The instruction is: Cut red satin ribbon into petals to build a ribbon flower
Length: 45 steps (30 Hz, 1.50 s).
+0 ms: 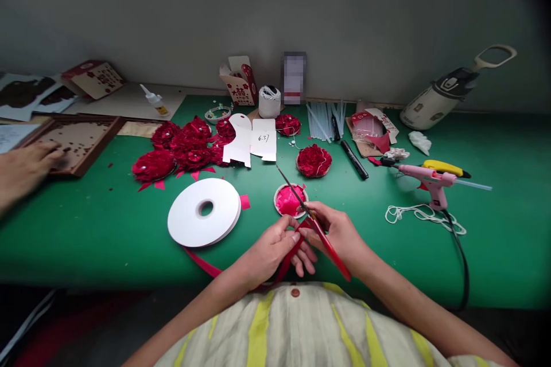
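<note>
Close to the table's [86, 252] near edge, your left hand [269, 249] pinches thin red ribbon [202, 262] and your right hand [340, 235] grips red scissors [321, 232].

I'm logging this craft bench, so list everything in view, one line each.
table: 1, green, fills the view
ribbon flowers: several finished, dark red, left of centre and centre back
tape roll: 1, white, lying flat near the front
small dish: 1, holds pink pieces, ahead of the hands
ribbon: 1 strip, red, runs from the tape roll to the left hand
scissors: 1, red handles, in the right hand
glue gun: 1, pink, right
string: 1 loose pile, white, right
marker: 1, black, right of centre
wooden tray: 1, brown, far left, under another person's hand
left hand: holds ribbon
right hand: holds scissors
</note>
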### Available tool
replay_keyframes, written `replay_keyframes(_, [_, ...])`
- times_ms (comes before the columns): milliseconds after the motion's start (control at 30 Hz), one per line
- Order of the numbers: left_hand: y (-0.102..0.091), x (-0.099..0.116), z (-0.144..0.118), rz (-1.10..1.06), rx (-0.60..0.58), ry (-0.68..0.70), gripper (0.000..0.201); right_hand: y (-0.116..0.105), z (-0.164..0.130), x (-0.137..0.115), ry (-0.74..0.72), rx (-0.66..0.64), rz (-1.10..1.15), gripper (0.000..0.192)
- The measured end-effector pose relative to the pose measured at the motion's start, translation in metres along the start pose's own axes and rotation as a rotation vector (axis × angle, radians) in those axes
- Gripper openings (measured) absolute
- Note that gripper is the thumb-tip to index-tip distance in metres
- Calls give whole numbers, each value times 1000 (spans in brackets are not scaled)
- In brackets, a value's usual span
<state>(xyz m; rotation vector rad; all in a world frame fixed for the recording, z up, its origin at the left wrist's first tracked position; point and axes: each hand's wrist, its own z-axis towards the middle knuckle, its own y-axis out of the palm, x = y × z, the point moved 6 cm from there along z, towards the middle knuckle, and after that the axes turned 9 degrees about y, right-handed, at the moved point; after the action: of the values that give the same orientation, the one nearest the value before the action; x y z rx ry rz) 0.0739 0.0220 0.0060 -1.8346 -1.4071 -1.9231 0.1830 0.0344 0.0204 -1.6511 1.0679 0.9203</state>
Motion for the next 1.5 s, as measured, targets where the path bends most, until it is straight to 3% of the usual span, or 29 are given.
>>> replay_keyframes(333, [-27, 11, -18, 269, 283, 36, 31, -9, 1, -15, -89, 57, 38, 32])
replay_keyframes(467, [-32, 7, -20, 287, 336, -6, 31, -10, 5, -16, -106, 60, 67, 32])
replay_keyframes(700, [-35, 8, -13, 271, 421, 45, 27, -26, -3, 3, 12, 166, -60, 35])
replay_keyframes(833, [-40, 7, -10, 195, 470, 61, 27, -36, -32, 17, 162, 4, -239, 34])
replay_keyframes(1000, [-43, 8, -4, 159, 514, 91, 26, -31, -55, 18, 184, -169, -369, 35])
replay_keyframes(1233, [-43, 5, 0, 179, 497, 122, 25, -15, -43, 11, 142, -219, -387, 36])
replay_keyframes(1500, [-45, 2, 1, 168, 493, 66, 34, -13, -40, 5, 148, -214, -387, 33])
